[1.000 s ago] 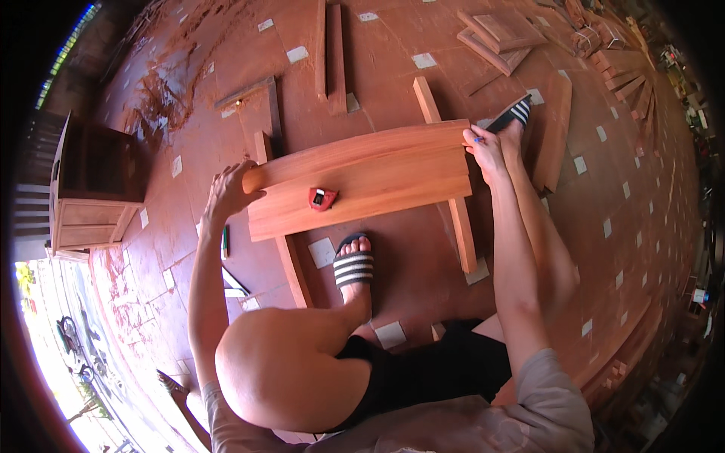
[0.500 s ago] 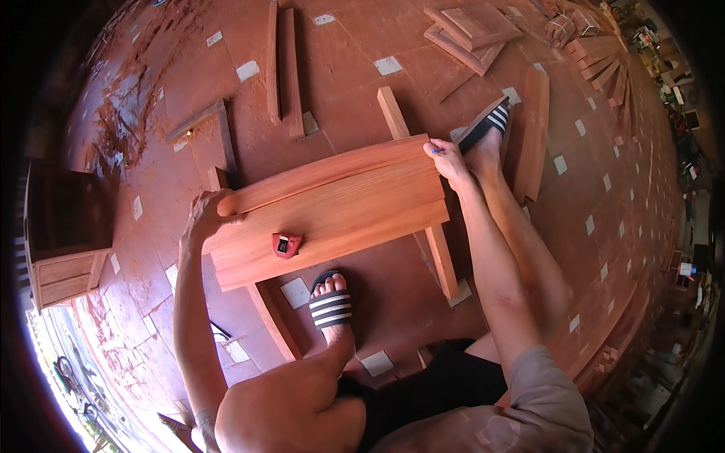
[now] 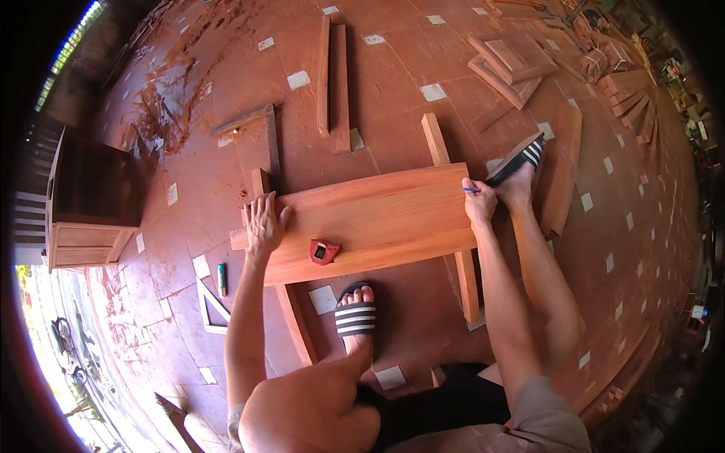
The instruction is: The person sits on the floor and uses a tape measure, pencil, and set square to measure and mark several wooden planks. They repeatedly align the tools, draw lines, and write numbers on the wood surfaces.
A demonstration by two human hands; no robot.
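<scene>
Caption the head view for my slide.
Left hand spread on a wooden board bearing a small red tool; right hand at its right end, holding a blue stick.

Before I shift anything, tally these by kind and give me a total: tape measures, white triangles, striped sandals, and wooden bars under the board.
Tape measure: 1
White triangle: 1
Striped sandals: 2
Wooden bars under the board: 2
Total: 6

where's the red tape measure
In the head view, the tape measure lies on the board, slightly left of centre near its lower edge, right of the left hand.
</scene>
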